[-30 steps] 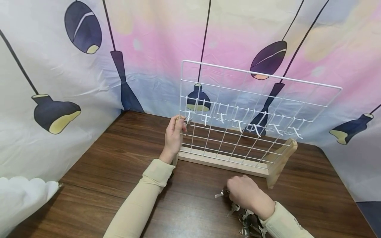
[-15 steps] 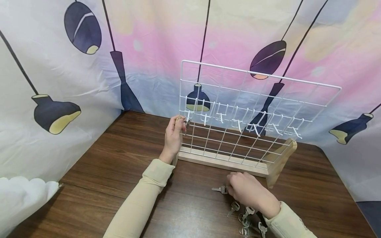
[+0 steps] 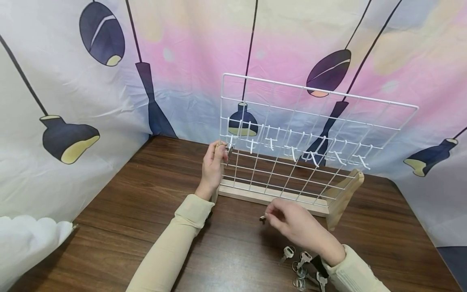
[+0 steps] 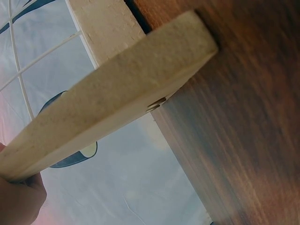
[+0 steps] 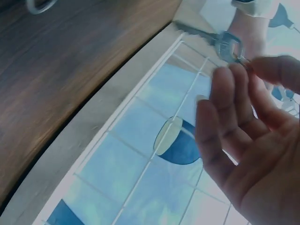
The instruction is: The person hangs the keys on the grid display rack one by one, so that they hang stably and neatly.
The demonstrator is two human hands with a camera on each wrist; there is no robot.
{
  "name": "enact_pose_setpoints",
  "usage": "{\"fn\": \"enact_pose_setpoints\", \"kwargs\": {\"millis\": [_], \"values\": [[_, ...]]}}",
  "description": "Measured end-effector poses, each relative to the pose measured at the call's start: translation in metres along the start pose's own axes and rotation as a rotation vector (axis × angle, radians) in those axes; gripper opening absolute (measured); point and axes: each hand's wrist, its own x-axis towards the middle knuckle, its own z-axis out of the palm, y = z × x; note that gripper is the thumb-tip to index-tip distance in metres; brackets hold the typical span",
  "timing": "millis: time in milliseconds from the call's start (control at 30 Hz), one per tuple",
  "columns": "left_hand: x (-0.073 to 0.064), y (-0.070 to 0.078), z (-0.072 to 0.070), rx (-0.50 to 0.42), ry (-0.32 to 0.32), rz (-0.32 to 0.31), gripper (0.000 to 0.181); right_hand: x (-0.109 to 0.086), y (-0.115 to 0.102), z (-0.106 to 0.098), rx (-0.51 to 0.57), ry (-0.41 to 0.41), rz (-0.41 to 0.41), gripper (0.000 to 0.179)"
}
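Note:
My left hand point(image 3: 213, 166) grips the upper end of the wooden left side piece point(image 4: 112, 89) of a white wire grid rack point(image 3: 251, 196). Close to those fingers, a metal key point(image 3: 229, 154) appears to hang from the leftmost white hook. In front of the wooden base, my right hand point(image 3: 292, 221) pinches another key point(image 5: 228, 46) between thumb and fingertips, apparently by its ring, and the blade points away from the hand. The key is blurred in the right wrist view and small in the head view. Several white hooks point(image 3: 293, 154) line the grid.
Several loose keys point(image 3: 305, 258) with rings point(image 3: 300, 283) lie on the dark wood table point(image 3: 146, 227) below my right wrist. The rack's right wooden side piece point(image 3: 344, 200) stands at the right. A printed cloth point(image 3: 189, 81) hangs behind, and white fabric point(image 3: 33, 239) drapes at the left.
My right hand has lifted from near the keys and moved up and left towards the rack with one key, turning its palm side. The left hand has stayed in place.

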Motion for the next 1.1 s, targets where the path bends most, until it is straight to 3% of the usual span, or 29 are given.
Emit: {"fn": "enact_pose_setpoints", "kwargs": {"millis": [200,367,467,833,1100], "values": [[0.001,0.001,0.000,0.025,0.007,-0.026,0.025,0.008,-0.011,-0.003,0.202,0.154,-0.073,0.007],[0.001,0.000,-0.001,0.049,0.008,-0.020,0.025,0.015,-0.021,-0.006,0.264,0.311,-0.162,0.011],[0.001,0.000,0.000,0.061,0.014,-0.004,0.025,0.020,-0.026,-0.008,0.295,0.365,-0.187,0.012],[0.001,-0.002,0.000,0.062,0.025,0.036,0.031,0.039,-0.046,-0.010,0.471,0.555,-0.161,0.013],[0.000,-0.004,0.000,0.060,0.024,0.050,0.030,0.057,-0.058,-0.010,0.647,0.636,-0.122,0.012]]}}
